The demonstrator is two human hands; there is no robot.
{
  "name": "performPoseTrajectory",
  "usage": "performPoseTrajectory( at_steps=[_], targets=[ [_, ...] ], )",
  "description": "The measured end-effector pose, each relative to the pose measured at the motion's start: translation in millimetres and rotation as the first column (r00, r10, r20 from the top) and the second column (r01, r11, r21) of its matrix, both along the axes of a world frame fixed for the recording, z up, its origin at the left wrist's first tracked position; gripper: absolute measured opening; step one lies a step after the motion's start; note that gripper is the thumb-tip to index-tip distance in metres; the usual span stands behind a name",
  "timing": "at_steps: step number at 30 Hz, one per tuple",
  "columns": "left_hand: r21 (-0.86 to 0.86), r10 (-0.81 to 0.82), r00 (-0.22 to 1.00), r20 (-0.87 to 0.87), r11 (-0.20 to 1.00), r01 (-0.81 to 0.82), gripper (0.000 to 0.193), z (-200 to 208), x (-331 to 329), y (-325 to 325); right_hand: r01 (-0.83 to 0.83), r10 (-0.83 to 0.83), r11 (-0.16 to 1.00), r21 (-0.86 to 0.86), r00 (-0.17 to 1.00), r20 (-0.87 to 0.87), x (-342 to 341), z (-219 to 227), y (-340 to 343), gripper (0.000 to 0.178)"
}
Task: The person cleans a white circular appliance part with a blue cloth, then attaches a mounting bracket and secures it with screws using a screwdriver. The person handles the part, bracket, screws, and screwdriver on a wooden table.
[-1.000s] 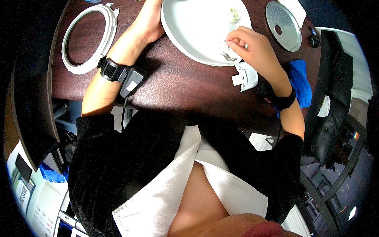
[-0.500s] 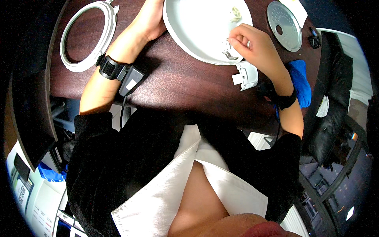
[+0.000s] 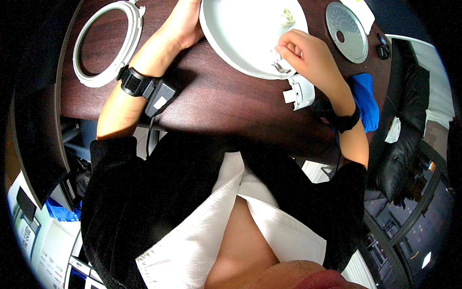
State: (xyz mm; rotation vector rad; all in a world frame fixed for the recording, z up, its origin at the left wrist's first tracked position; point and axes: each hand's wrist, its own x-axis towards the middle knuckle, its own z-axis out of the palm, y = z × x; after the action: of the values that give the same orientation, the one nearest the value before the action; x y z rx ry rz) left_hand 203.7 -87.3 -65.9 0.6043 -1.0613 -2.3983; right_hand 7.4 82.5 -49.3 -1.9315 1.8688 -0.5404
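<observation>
Dish (image 3: 236,36), white, round, shallow: sitting at 12 o'clock in your view over the dark brown tabletop (image 3: 226,106), its upper edge running out of frame. The entries below are using the dish as the dial.

Left hand (image 3: 185,24): touching the rim at 9 o'clock; your fingers are passing out of sight, so whether they are gripping cannot be told.

Right hand (image 3: 305,52): hovering over 4 o'clock, well apart from the left, your fingers curling near the metal clip (image 3: 279,67) at 5 o'clock; whether they are pinching anything cannot be told.

Round fitting (image 3: 288,17), cream: sitting inside at 3 o'clock.

Bracket (image 3: 304,91), white: lying just outside the rim, 5 o'clock.

Ring (image 3: 135,29), white: lying well off, 9 o'clock.

Disc (image 3: 354,45), perforated metal: lying outside, 3 o'clock.

Cloth (image 3: 366,101), blue: lying beside your right wrist, 4 o'clock.
</observation>
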Motion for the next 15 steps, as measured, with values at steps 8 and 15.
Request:
performPoseTrajectory(
  at_steps=[8,15],
  targets=[
    [-0.014,-0.018,1.0,0.017,1.0,0.018,0.04,-1.1,0.7,-1.0,0.009,-0.009,1.0,-0.005,0.998,0.057,-3.4,-0.2,4.3,0.015],
    [-0.011,-0.022,1.0,-0.004,1.0,0.022,0.044,0.7,0.4,0.3,0.001,0.0,1.0,-0.015,0.998,0.06,0.2,0.0,4.9,0.015]
  ],
)
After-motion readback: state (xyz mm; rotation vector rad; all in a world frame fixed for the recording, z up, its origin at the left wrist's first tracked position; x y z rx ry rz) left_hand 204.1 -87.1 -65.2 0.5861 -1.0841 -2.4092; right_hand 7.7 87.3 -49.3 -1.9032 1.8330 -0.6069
